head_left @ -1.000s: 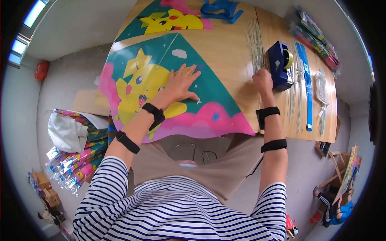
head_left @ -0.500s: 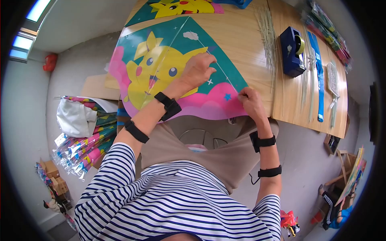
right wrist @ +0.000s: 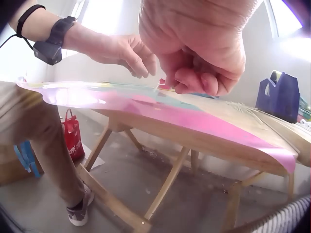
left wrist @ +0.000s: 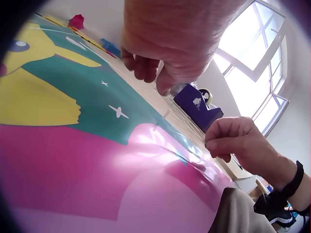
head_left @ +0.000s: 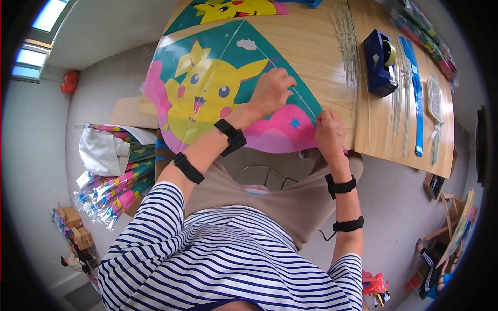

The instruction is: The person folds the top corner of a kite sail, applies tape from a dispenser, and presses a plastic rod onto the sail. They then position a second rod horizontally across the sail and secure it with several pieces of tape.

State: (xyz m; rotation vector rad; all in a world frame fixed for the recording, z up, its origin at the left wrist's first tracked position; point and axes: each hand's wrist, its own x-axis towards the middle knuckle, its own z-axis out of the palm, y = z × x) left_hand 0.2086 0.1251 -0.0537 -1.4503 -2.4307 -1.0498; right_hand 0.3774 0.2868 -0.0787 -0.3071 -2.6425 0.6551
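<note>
A kite sheet [head_left: 176,124] printed with a yellow cartoon character, green above and pink below, lies over the table's near edge. Along its right slanting side runs a thin pale stick [head_left: 307,105]. My left hand [head_left: 267,93] is over the sheet's right half, fingers curled and thumb and fingertips at the stick. At the right corner, my right hand [head_left: 330,132] pinches the stick's lower end, most of which its fingers hide. In the right wrist view the right hand's [right wrist: 197,53] fingers are curled tight, close over the sheet.
Right of the sheet lie a bundle of thin sticks [head_left: 345,44], a blue tape dispenser [head_left: 378,65], a blue strip [head_left: 418,119] and a clear box [head_left: 434,98]. A second kite sheet [head_left: 207,15] is at the back. Wrapped kites [head_left: 122,186] stand at left, low beside the table.
The right hand has come from beside the loose sticks to the sheet's right corner. The left hand, earlier spread flat, has curled and moved right. A stick now lies along that side.
</note>
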